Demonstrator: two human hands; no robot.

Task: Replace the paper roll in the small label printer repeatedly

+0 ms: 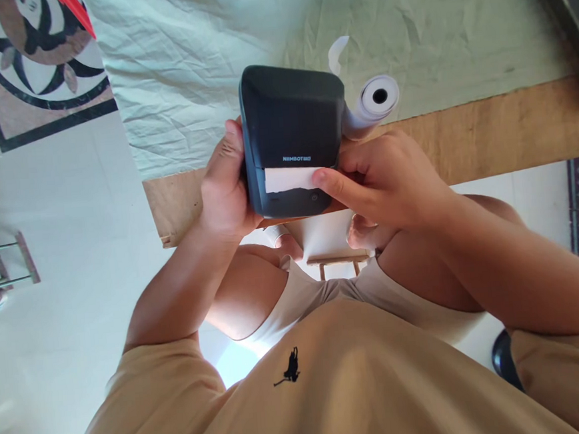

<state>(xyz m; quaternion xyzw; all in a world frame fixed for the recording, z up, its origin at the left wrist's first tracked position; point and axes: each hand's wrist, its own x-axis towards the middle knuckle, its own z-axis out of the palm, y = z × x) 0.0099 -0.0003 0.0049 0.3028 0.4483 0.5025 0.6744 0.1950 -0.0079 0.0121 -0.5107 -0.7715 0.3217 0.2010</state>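
Black printer (294, 119) — ragged white strip (289, 178) across its front; left hand (227, 188) grips it; right hand (396, 175), thumb on strip, seemingly too.

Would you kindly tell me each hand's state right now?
Left hand: holding the black boxy plastic printer.
Right hand: touching the white paper strip; grip cannot be told.

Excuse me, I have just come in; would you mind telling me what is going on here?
A seated person holds a black label printer by its side in the left hand. The right hand touches the end of a white paper strip at the printer's front; the strip's lower edge looks uneven. Beside the printer is a white paper roll.
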